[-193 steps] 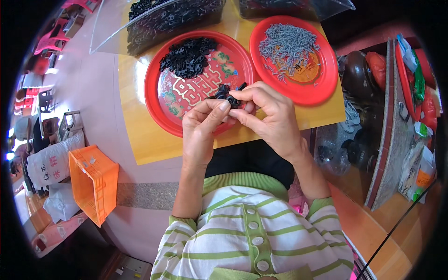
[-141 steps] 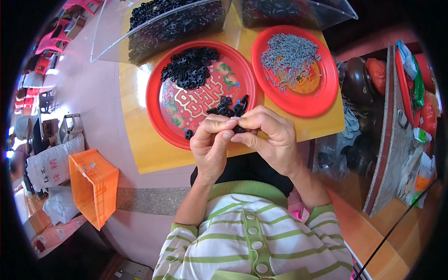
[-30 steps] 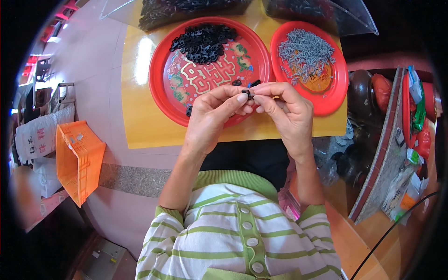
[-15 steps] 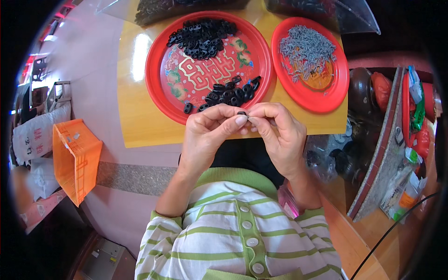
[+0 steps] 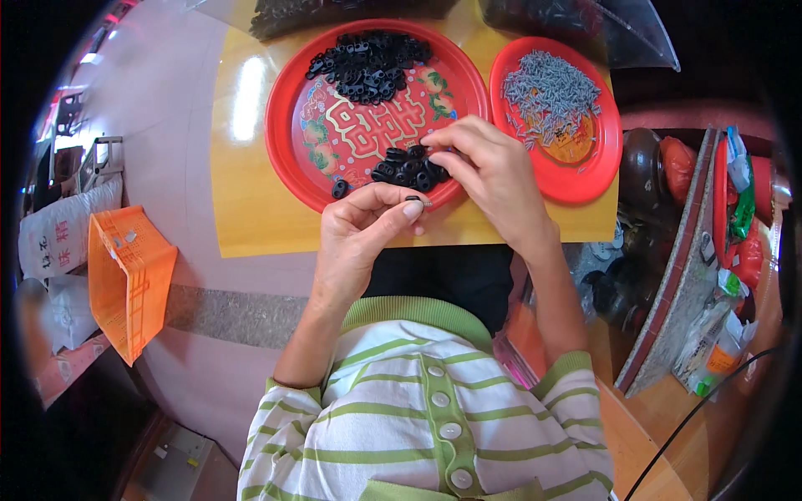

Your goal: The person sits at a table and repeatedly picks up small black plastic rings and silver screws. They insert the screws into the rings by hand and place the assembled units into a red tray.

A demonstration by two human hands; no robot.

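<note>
My left hand (image 5: 359,234) is closed in a pinch at the table's near edge. Thumb and index finger hold a small black plastic piece (image 5: 412,199), with a grey screw end (image 5: 427,204) showing beside it. Over the right rim of the large red tray (image 5: 278,159), my right hand (image 5: 493,179) reaches in from the right. Its thumb and index fingertips close around a black piece at the edge of the near pile of black two-hole pieces (image 5: 405,173). The fingers partly hide that piece. A single black piece (image 5: 339,189) lies left of the pile.
A larger heap of flat black two-hole pieces (image 5: 368,71) fills the tray's far side. Grey screws (image 5: 551,88) lie on a red plate (image 5: 607,159) to the right. Clear bins (image 5: 618,37) stand behind. An orange crate (image 5: 125,275) is on the left.
My right hand has left the left hand's fingertips and moved up and forward to the near pile. The left hand has shifted slightly left, still pinching its black piece.
</note>
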